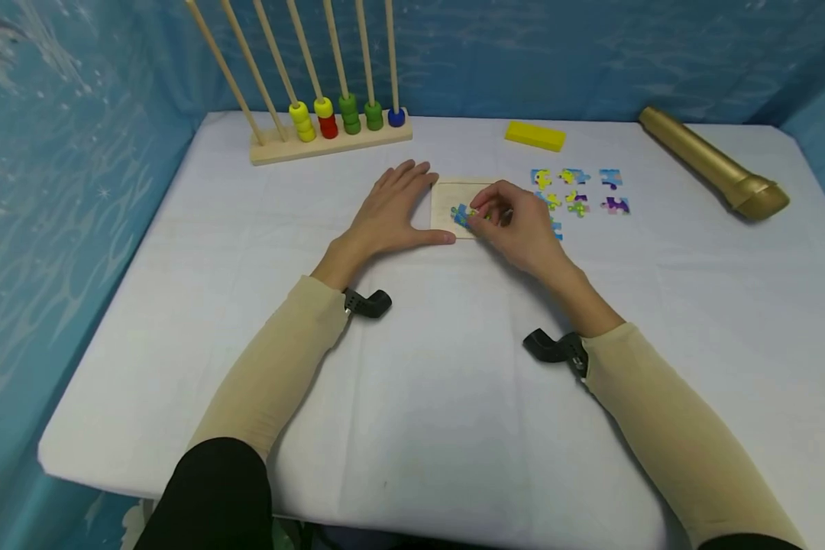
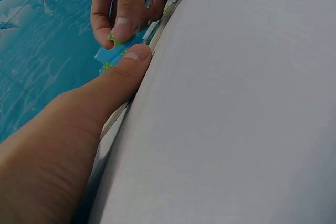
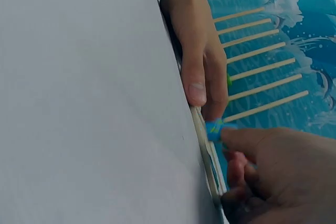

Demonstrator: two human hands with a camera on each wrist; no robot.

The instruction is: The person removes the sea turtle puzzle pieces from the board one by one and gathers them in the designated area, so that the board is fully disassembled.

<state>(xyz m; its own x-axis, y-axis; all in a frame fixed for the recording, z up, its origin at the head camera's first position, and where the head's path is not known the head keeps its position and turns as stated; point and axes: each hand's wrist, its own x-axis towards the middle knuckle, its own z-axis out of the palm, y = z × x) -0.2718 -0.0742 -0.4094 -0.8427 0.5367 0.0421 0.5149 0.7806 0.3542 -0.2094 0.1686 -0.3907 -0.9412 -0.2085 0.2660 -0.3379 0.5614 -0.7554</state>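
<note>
A pale wooden puzzle board (image 1: 447,195) lies on the white table between the hands. My left hand (image 1: 397,208) rests at its left side, fingers spread and thumb along the near edge. Over the board, my right hand (image 1: 519,225) pinches a small puzzle piece (image 3: 214,128) with blue and green print between thumb and fingers. Blue joined-looking pieces (image 1: 460,215) show beside its fingertips; the hand hides part of them. In the left wrist view, the left thumb (image 2: 137,53) is close to these pieces. Loose jigsaw pieces (image 1: 616,205) lie to the right of the right hand.
At the back left stands a wooden bead abacus (image 1: 330,145) with tall rods. A yellow block (image 1: 535,136) lies at the back, and a gold microphone-shaped object (image 1: 715,164) lies at the back right. Blue printed curtains (image 1: 522,53) hang behind the table.
</note>
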